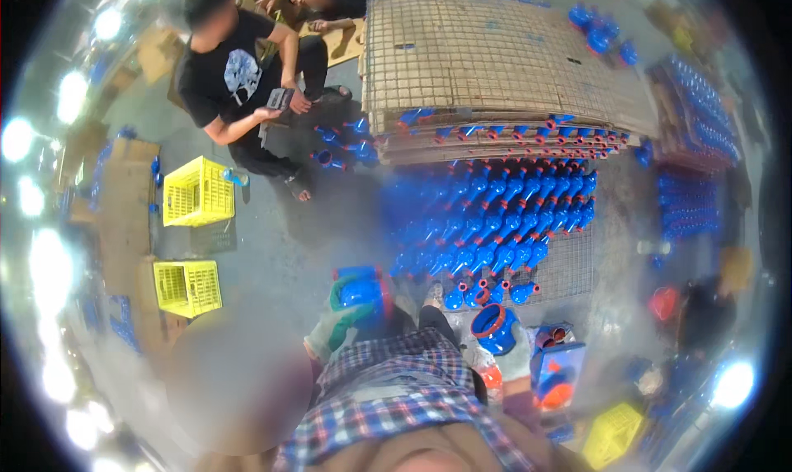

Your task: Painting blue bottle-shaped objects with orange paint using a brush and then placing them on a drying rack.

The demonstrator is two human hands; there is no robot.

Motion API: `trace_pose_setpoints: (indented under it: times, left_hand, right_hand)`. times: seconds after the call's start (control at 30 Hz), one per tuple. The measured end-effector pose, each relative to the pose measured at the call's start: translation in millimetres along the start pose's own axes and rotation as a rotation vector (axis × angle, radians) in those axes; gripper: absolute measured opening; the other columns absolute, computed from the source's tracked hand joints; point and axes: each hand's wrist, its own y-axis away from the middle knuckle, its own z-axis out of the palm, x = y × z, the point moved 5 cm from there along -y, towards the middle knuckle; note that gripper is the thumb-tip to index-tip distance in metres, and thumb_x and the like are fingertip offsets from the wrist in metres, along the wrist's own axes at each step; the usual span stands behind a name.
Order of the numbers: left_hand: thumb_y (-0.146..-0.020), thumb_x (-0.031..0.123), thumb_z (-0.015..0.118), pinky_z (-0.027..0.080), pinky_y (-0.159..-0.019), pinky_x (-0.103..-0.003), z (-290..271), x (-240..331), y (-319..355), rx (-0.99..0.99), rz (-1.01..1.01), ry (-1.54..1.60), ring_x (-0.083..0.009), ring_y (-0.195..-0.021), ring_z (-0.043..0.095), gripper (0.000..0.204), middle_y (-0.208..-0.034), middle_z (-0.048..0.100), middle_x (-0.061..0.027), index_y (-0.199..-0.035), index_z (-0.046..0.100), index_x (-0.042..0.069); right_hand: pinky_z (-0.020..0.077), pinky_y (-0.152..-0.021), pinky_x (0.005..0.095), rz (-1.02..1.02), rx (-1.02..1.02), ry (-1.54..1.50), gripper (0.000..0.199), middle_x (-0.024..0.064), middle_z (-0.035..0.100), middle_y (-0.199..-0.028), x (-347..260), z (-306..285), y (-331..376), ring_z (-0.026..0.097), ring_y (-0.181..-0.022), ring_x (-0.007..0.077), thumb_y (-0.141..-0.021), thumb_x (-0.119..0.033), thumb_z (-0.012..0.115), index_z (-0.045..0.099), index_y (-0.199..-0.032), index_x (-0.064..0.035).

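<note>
Blue plastic valve body (360,295): held in gloved left hand (330,333), grip clamped around it.
Right hand (513,365): beside blue ring fitting (493,328), grip unclear.

This is a factory or warehouse floor. Rows of blue valves (495,216) lie on a wire pallet (569,266) on bare concrete, beside cardboard-layered stacks (495,59), 2 yellow crates (196,193) and flattened cartons (124,200), with a seated worker (239,84) nearby.

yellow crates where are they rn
In the head view, two yellow crates sit on the floor at the left, beside flattened cardboard, below the crouching person.
</note>
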Motion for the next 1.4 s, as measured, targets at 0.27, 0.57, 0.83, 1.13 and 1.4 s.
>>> trace_pose_setpoints:
  times: [0.27, 0.57, 0.83, 1.13, 1.4]
  left_hand:
    - [-0.070, 0.001, 0.080, 0.056, -0.091, -0.035, 30.7, 98.8, -98.0, -0.098, 0.167, -0.174, -0.0175, -0.111, 0.059, 0.072, -0.125, 0.055, -0.0056, -0.134, 0.047, 0.010]
    - [-0.058, 0.013, 0.087, 0.049, -0.096, -0.039, 68.7, 244.4, -303.5, -0.201, 0.709, -0.892, -0.0253, -0.115, 0.054, 0.079, -0.121, 0.055, -0.0107, -0.129, 0.055, 0.008]
    - [-0.060, 0.029, 0.082, 0.050, -0.087, -0.049, 127.0, 324.7, -534.5, -0.296, 0.856, -1.335, -0.0430, -0.108, 0.056, 0.073, -0.119, 0.050, -0.0234, -0.129, 0.057, 0.024]
    - [-0.071, 0.031, 0.081, 0.051, -0.087, -0.048, 137.9, 317.9, -557.1, -0.296, 0.828, -1.619, -0.0399, -0.111, 0.056, 0.078, -0.120, 0.052, -0.0230, -0.142, 0.047, 0.024]
    - [-0.089, 0.028, 0.073, 0.048, -0.074, -0.025, -70.0, 243.8, -563.0, 0.318, 0.393, -0.687, -0.0098, -0.080, 0.057, 0.030, -0.091, 0.060, -0.0017, -0.104, 0.062, 0.004]
  right_hand:
    - [0.0467, -0.102, 0.0446, -0.240, 0.017, 0.171, 0.057, 0.0132, 0.054, -0.137, -43.6, 64.7, -26.8, 0.054, -0.124, 0.0273, -0.094, -0.033, 0.060, 0.044, -0.142, -0.0082]
    - [0.0457, -0.104, 0.0445, -0.395, 0.201, 0.195, 0.064, 0.0127, 0.051, -0.140, -36.7, 99.1, -113.6, 0.053, -0.126, 0.0285, -0.091, -0.034, 0.063, 0.040, -0.144, -0.0083]
    - [0.0438, -0.103, 0.0370, -0.486, 0.486, 0.466, 0.060, 0.0097, 0.051, -0.133, -82.2, 229.5, -217.7, 0.050, -0.123, 0.0223, -0.086, -0.027, 0.066, 0.047, -0.138, -0.0036]
    - [0.0531, -0.083, 0.0466, -0.772, 0.751, 1.812, 0.063, 0.0178, 0.056, -0.117, -252.0, 346.0, -390.5, 0.061, -0.104, 0.0332, -0.067, -0.036, 0.081, 0.060, -0.123, -0.0172]
    - [0.0516, -0.087, 0.0513, -0.581, 0.878, 2.228, 0.066, 0.0206, 0.053, -0.112, -265.4, 341.7, -468.8, 0.056, -0.109, 0.0422, -0.067, -0.046, 0.077, 0.057, -0.128, -0.0301]
